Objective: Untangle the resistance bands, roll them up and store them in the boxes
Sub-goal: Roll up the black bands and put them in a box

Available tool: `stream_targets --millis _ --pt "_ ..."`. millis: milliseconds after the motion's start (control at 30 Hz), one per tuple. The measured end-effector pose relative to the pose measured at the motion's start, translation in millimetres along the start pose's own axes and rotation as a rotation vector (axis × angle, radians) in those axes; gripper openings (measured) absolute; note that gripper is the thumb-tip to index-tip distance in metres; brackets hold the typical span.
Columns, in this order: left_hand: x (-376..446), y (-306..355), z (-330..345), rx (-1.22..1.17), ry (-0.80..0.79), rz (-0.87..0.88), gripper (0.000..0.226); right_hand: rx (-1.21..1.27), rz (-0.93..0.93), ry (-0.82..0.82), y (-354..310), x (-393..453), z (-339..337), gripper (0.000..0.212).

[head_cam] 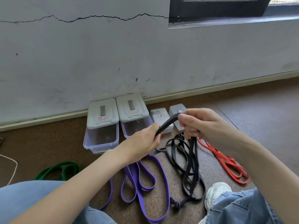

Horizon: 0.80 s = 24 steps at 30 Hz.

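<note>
A black resistance band (192,160) stretches between my two hands, and its loops hang down to the floor. My left hand (145,141) grips one stretch of it. My right hand (199,123) grips the fold at the top, above the hanging strands. A purple band (142,183) lies in loops on the floor under my arms, knotted to the black one near my shoe. A red band (226,162) lies to the right, a green band (61,170) to the left. Two clear boxes (101,135) (134,126) with white lids stand by the wall.
Two small grey boxes (160,117) (177,110) sit against the baseboard behind my hands. My knees in jeans and a white shoe (216,193) frame the bands. A thin white cord (13,168) runs along the left floor. The wall is close ahead.
</note>
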<state>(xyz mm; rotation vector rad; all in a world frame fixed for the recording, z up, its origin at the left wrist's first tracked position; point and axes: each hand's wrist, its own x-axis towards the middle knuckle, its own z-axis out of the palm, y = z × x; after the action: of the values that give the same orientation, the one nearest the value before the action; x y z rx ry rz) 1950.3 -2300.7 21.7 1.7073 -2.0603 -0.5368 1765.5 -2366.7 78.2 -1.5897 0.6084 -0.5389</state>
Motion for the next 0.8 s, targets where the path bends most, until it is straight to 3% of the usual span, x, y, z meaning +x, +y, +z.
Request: stream_targets --millis 100,167,233,333,433,500,600,667,800 --pt "-1 -6 -8 -0.023 0.011 -0.045 0.013 -0.036 0.053 -0.092 0 -2 -16 0.023" --pt "-2 -2 -19 -0.063 0.091 0.011 0.014 -0.106 0.152 -0.275 0 -3 -20 0.023" --pt "-4 5 -24 -0.043 0.115 0.100 0.012 -0.113 0.219 -0.342 4 -4 -13 0.030" --pt "-3 10 -11 0.066 0.069 0.140 0.010 -0.052 0.171 -0.195 12 2 6 0.026" --pt "-2 -5 -6 0.053 0.019 0.037 0.010 0.069 0.108 -0.025 10 3 3 0.019" --pt "-4 -15 -8 0.090 -0.014 -0.010 0.013 0.075 0.087 -0.053 8 1 -11 0.024" --pt "-7 -14 -11 0.110 0.046 0.052 0.025 -0.075 0.152 -0.241 8 -2 -17 0.024" --pt "-7 -8 -11 0.111 0.071 0.097 0.028 -0.078 0.146 -0.204 13 0 -10 0.013" --pt "-5 -10 -12 0.026 0.036 0.055 0.025 -0.018 0.087 -0.059 19 3 -4 0.017"
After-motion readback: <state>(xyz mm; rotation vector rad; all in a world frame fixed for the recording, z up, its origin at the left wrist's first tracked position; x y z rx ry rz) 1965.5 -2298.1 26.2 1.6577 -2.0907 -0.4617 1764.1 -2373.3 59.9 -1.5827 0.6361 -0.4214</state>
